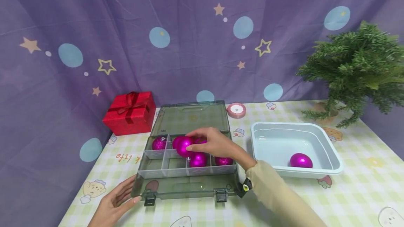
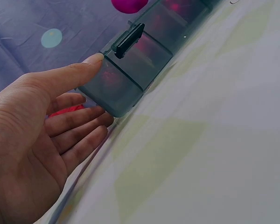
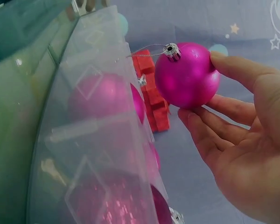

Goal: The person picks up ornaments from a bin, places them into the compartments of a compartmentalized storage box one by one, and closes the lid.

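Note:
My right hand (image 1: pixel 214 144) pinches a shiny magenta Christmas bauble (image 3: pixel 189 77) between thumb and fingertips, above the divided storage box (image 1: pixel 151 174). The bauble's silver cap and thread loop show in the right wrist view. Several magenta baubles lie in the compartments, among them a glittery one (image 1: pixel 159 143) at the back left and a smooth one (image 1: pixel 198 160) in the front row; the hand partly hides others. The box's clear lid lies folded back. At the box's front left corner my left hand (image 2: pixel 56 121) touches the wall, its fingers extended and the thumb on the edge.
A pale blue basin (image 1: pixel 268 150) with one magenta bauble (image 1: pixel 301 160) stands right of the box. Behind it rises a small artificial Christmas tree (image 1: pixel 363 69). A red gift box (image 1: pixel 130 113) stands at the back left, a ribbon spool (image 1: pixel 236 110) behind the storage box.

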`<state>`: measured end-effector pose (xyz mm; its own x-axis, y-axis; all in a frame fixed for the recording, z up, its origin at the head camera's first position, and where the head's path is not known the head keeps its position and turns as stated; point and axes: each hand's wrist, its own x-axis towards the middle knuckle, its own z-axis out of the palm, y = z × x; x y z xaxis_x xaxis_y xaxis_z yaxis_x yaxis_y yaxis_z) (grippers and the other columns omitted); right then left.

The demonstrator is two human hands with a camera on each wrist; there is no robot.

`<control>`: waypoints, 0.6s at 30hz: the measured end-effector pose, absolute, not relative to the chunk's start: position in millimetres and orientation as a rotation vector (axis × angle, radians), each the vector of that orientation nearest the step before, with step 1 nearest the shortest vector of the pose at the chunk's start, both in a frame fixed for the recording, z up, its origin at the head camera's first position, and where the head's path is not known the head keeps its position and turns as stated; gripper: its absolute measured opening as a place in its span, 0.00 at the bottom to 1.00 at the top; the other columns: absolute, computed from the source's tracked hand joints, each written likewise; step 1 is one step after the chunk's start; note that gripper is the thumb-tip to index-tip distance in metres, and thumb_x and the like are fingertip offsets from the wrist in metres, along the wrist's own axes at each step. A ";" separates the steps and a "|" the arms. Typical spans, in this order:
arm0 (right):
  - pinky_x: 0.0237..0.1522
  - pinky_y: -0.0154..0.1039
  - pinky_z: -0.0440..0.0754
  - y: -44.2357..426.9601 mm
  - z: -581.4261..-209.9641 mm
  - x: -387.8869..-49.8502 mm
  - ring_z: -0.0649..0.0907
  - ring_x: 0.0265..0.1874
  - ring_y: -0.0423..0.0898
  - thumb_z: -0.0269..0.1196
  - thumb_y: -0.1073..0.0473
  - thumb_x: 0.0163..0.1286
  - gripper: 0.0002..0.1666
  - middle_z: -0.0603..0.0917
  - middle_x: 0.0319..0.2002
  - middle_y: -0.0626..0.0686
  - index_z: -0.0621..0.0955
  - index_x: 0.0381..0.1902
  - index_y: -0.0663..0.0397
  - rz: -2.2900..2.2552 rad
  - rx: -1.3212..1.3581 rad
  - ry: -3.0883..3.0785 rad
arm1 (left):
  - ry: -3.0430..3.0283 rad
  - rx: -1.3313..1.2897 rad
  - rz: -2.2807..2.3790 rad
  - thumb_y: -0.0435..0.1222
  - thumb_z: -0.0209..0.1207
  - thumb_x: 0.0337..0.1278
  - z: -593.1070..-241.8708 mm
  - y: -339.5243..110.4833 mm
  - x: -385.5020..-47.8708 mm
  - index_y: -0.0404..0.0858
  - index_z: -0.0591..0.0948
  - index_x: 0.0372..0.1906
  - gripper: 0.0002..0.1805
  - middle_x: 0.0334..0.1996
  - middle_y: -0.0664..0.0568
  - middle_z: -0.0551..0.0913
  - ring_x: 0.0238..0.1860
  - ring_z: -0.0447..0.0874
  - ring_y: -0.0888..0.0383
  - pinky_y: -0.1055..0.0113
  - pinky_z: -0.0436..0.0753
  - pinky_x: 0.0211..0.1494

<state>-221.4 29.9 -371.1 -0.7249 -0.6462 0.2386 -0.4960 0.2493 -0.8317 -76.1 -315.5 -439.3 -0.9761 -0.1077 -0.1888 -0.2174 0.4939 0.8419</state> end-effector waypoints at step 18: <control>0.52 0.32 0.84 6.6 -370.2 -223.7 0.85 0.49 0.40 0.72 0.51 0.71 0.27 0.88 0.53 0.53 0.84 0.63 0.57 -1.386 -1.136 2.380 | 2.612 -0.288 1.515 0.47 0.70 0.65 -439.5 -314.7 -76.5 0.36 0.68 0.77 0.41 0.71 0.36 0.72 0.67 0.76 0.46 0.75 0.80 0.58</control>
